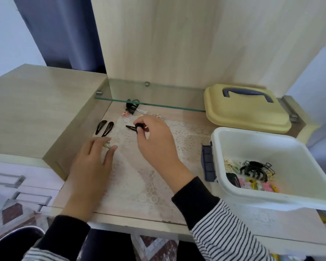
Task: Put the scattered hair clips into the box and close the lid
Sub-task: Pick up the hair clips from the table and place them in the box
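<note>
Right hand (154, 142) is pinching a black snap clip (130, 127); left hand (92, 162), fingers straight, is touching a silver clip (106, 146); white box (252, 131) is sitting lidless at the right

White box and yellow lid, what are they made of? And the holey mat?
The white box looks like smooth, slightly glossy plastic: thin moulded walls, rounded corners. The yellow lid seems matte plastic too, with soft moulded edges. The mat looks like lace fabric, by its openwork pattern; which thread is unclear.
</note>
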The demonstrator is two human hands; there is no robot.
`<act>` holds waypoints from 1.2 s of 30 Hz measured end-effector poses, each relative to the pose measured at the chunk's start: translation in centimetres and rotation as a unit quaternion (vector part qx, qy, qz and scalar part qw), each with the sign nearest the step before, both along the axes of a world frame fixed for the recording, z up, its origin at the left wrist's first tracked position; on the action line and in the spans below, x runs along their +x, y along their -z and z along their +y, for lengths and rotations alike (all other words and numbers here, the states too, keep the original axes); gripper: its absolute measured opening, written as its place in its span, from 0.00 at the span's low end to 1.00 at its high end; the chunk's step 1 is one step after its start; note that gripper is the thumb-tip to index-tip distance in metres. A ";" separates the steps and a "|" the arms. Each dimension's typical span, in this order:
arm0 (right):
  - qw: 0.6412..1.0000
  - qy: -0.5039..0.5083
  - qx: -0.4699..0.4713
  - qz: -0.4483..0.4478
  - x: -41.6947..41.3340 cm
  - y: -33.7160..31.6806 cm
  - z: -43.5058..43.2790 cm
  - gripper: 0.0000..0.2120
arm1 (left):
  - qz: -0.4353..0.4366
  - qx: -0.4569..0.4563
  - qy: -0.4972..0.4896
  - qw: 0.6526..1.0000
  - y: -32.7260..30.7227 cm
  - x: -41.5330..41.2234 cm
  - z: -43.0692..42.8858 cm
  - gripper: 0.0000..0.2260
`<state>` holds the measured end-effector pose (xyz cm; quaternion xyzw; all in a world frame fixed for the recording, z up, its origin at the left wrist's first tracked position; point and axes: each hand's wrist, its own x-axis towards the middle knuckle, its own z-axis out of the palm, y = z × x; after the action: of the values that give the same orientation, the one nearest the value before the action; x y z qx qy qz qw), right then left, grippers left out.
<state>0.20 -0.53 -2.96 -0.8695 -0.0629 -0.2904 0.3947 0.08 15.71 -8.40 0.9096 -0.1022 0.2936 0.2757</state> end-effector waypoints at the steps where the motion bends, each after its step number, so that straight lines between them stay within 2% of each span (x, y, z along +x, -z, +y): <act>1: 1.000 -0.003 0.024 0.013 -0.5 -0.6 -0.4 0.08 | 0.024 -0.022 -0.003 0.999 -0.3 0.1 -0.2 0.12; 4: 0.998 -0.009 0.054 0.034 -2.0 -2.6 -2.3 0.08 | 0.029 -0.045 0.042 0.998 -1.5 0.5 -1.6 0.13; 9: 0.997 -0.003 0.039 0.070 -4.9 -7.4 -8.1 0.07 | 0.013 -0.071 0.176 0.982 -5.1 -0.5 -7.7 0.12; 14: 0.987 0.001 0.082 0.135 -7.0 -9.2 -15.2 0.07 | 0.104 -0.151 0.309 0.933 -8.0 -1.7 -13.6 0.07; 18: 0.976 0.007 0.098 0.196 -8.7 -9.7 -20.0 0.06 | 0.165 -0.140 0.370 0.903 -10.2 -2.2 -17.0 0.09; 21: 0.962 0.022 0.108 0.249 -9.7 -9.2 -22.5 0.08 | 0.203 -0.072 0.395 0.893 -11.2 -2.5 -18.9 0.08; 24: 0.950 0.040 0.114 0.289 -10.3 -8.6 -24.1 0.10 | 0.222 0.058 0.414 0.881 -11.7 -2.5 -20.6 0.08; 31: 0.944 0.067 0.046 0.319 -10.3 -6.2 -25.5 0.07 | 0.217 0.335 0.417 0.816 -11.2 -1.8 -24.4 0.09; 33: 0.944 0.067 0.043 0.321 -10.4 -5.6 -25.7 0.08 | 0.216 0.376 0.414 0.800 -10.4 -1.5 -24.9 0.11; 36: 0.944 0.066 0.054 0.320 -10.5 -5.3 -25.8 0.09 | 0.222 0.382 0.425 0.790 -9.9 -1.2 -25.3 0.12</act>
<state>-10.26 -26.37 2.38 -0.8964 0.1398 -0.0253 0.4199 -1.16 -9.62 1.49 0.8455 -0.5186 -0.1260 0.0177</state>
